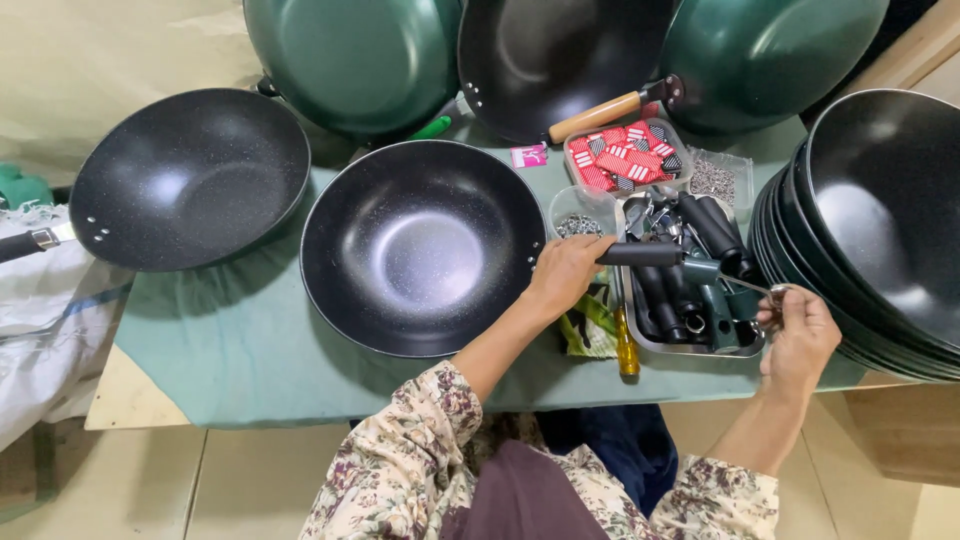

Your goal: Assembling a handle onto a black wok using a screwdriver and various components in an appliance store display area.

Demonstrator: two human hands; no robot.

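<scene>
Floral sleeves of mine come into view at the bottom, and from them both arms reach over the green cloth on the table. My left hand is closed around the near end of a black handle, fingers wrapped on top, thumb below. The handle lies level, just beside the rim of the black wok in front of me, and its far end carries a green metal bracket. My right hand pinches a thin metal tool whose tip reaches toward the bracket; I cannot tell exactly what kind of tool it is.

I judge the handle to be light and stiff, with a smooth surface that may slip a little, so a full grip near its end seems the best hold. The wok looks heavier and its coating could be scratched.

Under my hands stands a metal tray full of more black handles. Beside it lies a yellow screwdriver. Behind are a small bowl of screws and a box of red labels. At my right is a stack of woks; another wok rests at my left, and green ones lean behind.
</scene>
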